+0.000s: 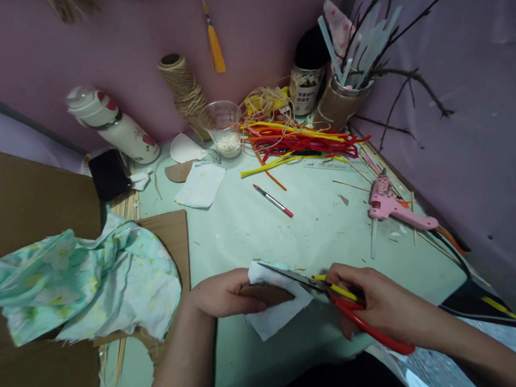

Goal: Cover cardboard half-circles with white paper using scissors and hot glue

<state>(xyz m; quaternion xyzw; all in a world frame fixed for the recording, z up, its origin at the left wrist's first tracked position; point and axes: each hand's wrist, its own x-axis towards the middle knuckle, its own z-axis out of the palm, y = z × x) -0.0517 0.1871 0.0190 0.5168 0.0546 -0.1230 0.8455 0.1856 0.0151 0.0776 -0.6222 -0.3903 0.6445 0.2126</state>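
Note:
My left hand [226, 292] is closed on a small piece of brown cardboard [271, 293] with white cloth [276, 321] lying under and around it. The cloth's far edge folds up over the cardboard, and a little green shows along that edge. Red-handled scissors [368, 328] are in my right hand [378, 297], their blades pointing left along the cloth's far edge. A yellow stick-like part [342, 293] shows beside the scissors under my right fingers; I cannot tell whether it belongs to them. Both hands are above the table's near edge.
Green floral cloth [120, 272] lies over cardboard [180, 229] on the left. A red pen [273, 201] rests mid-table, and a pink glue gun [396, 208] lies at right. Behind are pipe cleaners [308, 140], a twine cone [183, 90], a plastic cup [223, 124] and a white bottle [115, 124].

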